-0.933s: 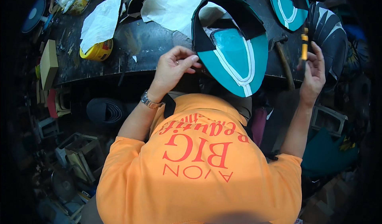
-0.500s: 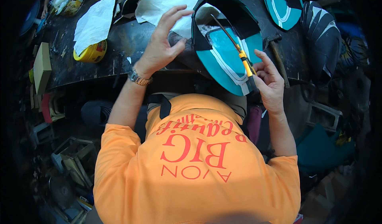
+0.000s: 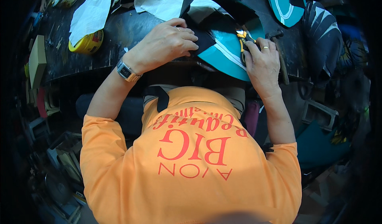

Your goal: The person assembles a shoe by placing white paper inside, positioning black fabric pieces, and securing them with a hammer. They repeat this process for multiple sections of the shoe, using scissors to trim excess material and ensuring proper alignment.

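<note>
A teal and black shoe upper [image 3: 227, 62] with white tape strips lies at the table's front edge, its black band curving up into a loop at the far side. My left hand [image 3: 169, 41] is closed on the upper's black left edge, fingers curled over it. My right hand [image 3: 264, 64] sits over the upper's right side, closed on a screwdriver-like tool [image 3: 241, 37] with a yellow and black handle. The tool's thin shaft is not plainly seen now. A hammer [image 3: 283, 66] with a wooden handle lies just right of that hand.
White cloth-like sheets [image 3: 155, 3] lie on the dark table [image 3: 115, 44]; another white sheet [image 3: 91, 15] rests partly over a yellow tub [image 3: 88, 42]. A second teal upper [image 3: 284, 9] lies far right, beside stacked black pieces [image 3: 321, 37]. A tan block [image 3: 38, 62] stands at the left edge.
My left hand, open and raised before, has come down onto the upper's black edge. My right hand has moved slightly up and turned the tool, and the upper has tipped lower.
</note>
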Demonstrator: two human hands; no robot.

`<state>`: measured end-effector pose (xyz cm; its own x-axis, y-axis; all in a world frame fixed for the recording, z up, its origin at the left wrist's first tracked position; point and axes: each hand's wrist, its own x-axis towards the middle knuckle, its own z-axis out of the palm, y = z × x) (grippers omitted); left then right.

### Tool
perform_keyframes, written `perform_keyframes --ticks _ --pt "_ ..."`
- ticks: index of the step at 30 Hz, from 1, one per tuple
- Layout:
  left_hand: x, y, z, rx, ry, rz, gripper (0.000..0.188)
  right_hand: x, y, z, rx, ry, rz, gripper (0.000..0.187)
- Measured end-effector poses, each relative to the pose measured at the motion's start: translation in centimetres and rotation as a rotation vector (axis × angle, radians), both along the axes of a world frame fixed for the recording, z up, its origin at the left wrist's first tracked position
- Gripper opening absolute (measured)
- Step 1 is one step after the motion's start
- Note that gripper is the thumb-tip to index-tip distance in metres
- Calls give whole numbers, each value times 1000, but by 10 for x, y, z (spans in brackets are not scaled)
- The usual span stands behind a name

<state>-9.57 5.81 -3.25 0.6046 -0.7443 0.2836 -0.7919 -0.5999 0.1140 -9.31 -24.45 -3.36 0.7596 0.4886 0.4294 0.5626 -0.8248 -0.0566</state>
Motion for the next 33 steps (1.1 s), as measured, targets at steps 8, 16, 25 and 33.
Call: perform_keyframes --ticks 8,16,25,33 --pt "-6 1 -8 -140 122 45 13 -9 47 2 367 516 425 38" --pt "-12 4 -15 -283 337 127 17 3 84 -35 250 202 439 36" --pt "-27 2 -37 -601 204 244 38 -1 89 -43 399 278 372 16" --pt "-28 4 -47 -588 240 268 44 -1 92 -43 326 173 453 21"
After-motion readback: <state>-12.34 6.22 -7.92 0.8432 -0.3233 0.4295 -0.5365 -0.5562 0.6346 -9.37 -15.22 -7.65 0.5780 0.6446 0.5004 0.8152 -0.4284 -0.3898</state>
